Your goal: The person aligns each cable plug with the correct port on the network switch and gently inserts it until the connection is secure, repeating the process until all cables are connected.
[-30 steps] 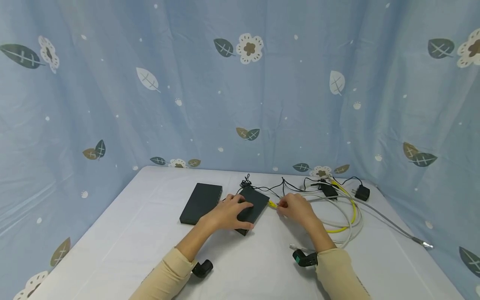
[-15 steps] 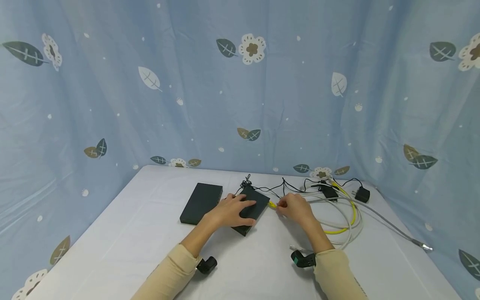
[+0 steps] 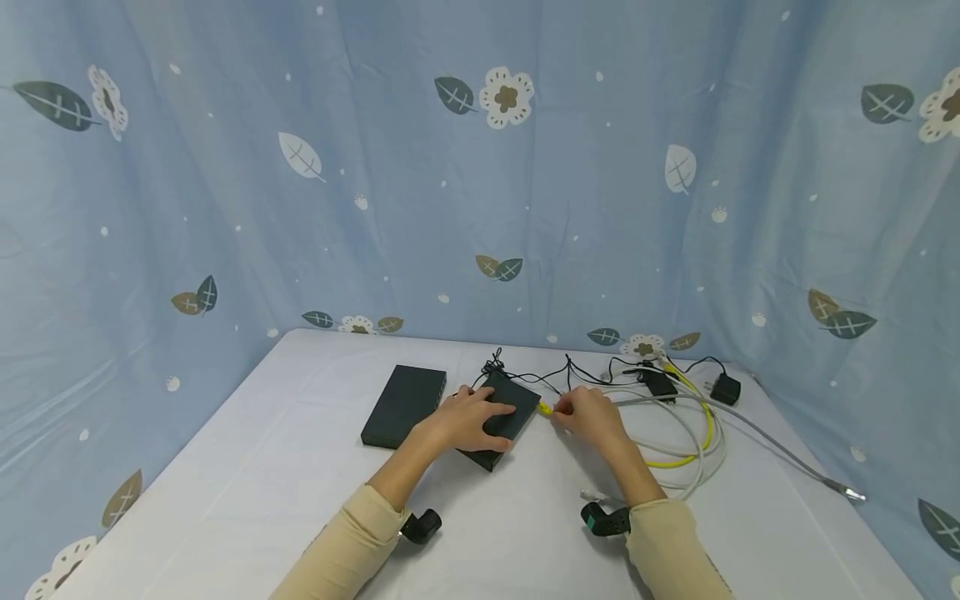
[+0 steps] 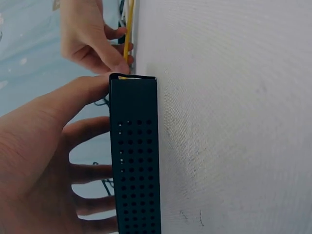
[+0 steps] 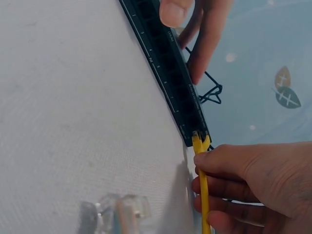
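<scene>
A black network switch (image 3: pixel 517 400) lies at an angle on the table, its row of ports (image 5: pixel 168 73) facing right. My left hand (image 3: pixel 465 421) rests on its top with the fingers spread. At the far end of the port row, my right hand (image 3: pixel 592 417) pinches a yellow network cable (image 5: pixel 204 190) just behind its plug (image 5: pixel 197 139). The plug is at the last port; how deep it sits I cannot tell. A second flat black box (image 3: pixel 405 404) lies to the left, beside the left hand.
Grey and yellow cables lie coiled at the right, a grey cable plug (image 3: pixel 843 490) near the right edge. Black adapters (image 3: pixel 725 388) and thin black cords (image 3: pixel 495 364) lie along the back. A clear plug (image 5: pixel 124 214) lies in the right foreground.
My left wrist has shifted slightly to the right, the hand staying on top of the switch. The right hand keeps its pinch on the yellow cable and has barely moved.
</scene>
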Tool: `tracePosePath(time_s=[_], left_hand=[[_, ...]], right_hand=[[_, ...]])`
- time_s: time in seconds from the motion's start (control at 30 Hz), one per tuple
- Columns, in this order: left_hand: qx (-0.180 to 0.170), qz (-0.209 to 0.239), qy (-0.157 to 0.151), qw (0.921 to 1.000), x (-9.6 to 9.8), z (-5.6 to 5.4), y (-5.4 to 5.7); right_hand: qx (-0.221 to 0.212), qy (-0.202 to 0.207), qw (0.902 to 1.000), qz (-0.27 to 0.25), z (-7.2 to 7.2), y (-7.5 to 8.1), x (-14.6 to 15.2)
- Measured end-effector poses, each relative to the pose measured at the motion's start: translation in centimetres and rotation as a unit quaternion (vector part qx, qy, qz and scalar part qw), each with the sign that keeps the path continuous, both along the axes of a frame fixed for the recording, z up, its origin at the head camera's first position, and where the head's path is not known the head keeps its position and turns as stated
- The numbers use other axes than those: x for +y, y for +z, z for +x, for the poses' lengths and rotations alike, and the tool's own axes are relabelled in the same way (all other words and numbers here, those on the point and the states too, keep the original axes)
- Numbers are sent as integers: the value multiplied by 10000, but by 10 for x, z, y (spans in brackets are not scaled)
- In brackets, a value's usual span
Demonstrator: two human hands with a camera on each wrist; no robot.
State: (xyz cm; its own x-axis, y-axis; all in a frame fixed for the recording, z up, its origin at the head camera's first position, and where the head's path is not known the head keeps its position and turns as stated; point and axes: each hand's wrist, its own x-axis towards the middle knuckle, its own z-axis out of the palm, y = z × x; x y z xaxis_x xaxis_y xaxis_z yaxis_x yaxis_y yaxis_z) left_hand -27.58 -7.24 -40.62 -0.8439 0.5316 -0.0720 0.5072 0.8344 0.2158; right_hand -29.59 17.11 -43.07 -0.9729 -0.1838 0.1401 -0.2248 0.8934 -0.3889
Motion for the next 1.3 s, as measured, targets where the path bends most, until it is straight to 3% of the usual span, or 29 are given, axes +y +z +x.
tracePosePath(time_s=[0.43, 1.3], left_hand=[[312, 116, -98, 9994, 2, -1, -5], [509, 145, -53, 9986, 3, -4, -11]], right_hand=[[286, 18, 9996, 53, 1, -4, 0], [804, 154, 9959, 374, 2, -9, -6]])
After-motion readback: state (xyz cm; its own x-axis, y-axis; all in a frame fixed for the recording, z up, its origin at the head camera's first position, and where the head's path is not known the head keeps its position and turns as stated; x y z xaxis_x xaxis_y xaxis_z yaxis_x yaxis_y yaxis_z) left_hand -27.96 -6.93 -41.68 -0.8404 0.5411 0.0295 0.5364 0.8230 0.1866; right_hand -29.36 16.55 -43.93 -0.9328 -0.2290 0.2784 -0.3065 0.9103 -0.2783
